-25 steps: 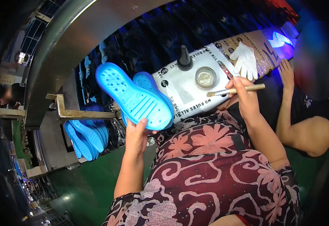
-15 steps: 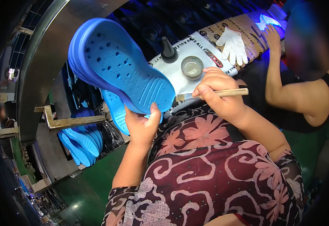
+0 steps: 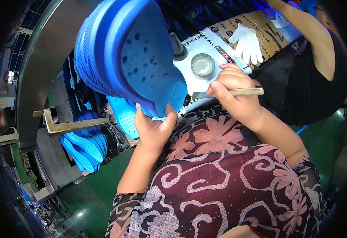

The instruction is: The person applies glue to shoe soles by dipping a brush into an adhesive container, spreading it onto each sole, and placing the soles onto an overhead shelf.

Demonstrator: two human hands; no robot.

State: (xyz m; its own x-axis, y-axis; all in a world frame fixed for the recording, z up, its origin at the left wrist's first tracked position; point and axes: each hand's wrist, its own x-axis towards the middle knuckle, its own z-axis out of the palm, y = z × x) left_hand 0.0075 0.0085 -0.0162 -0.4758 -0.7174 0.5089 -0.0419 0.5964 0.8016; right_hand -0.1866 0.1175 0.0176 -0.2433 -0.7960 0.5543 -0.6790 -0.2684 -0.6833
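Gripping a blue shoe sole [image 3: 151, 67] by its near end, the left hand [image 3: 153, 129] is keeping its thumb on the upper face while its fingers are curling underneath, mostly out of sight. That sole is standing tilted to the left of the round jar [image 3: 193, 68], showing its ridged side and its holed inner face. The right hand [image 3: 237, 93] is pinching a flat brush [image 3: 248, 91] between thumb and curled fingers, just below and right of the jar; its bristles are pointing left, ending near the sole, apparently apart from it. Inside the jar, pale liquid is showing. A dark cone [image 3: 178, 48] is standing just left of the jar, a red cutter [image 3: 226, 55] is lying close on its right, and a white glove [image 3: 247, 43] is lying farther right. A second sole [image 3: 122, 115] is lying below and left of the jar, beyond the left hand; whether the hidden fingers are touching it, I cannot tell. More blue soles [image 3: 84, 146] are leaning together farther left of the jar.
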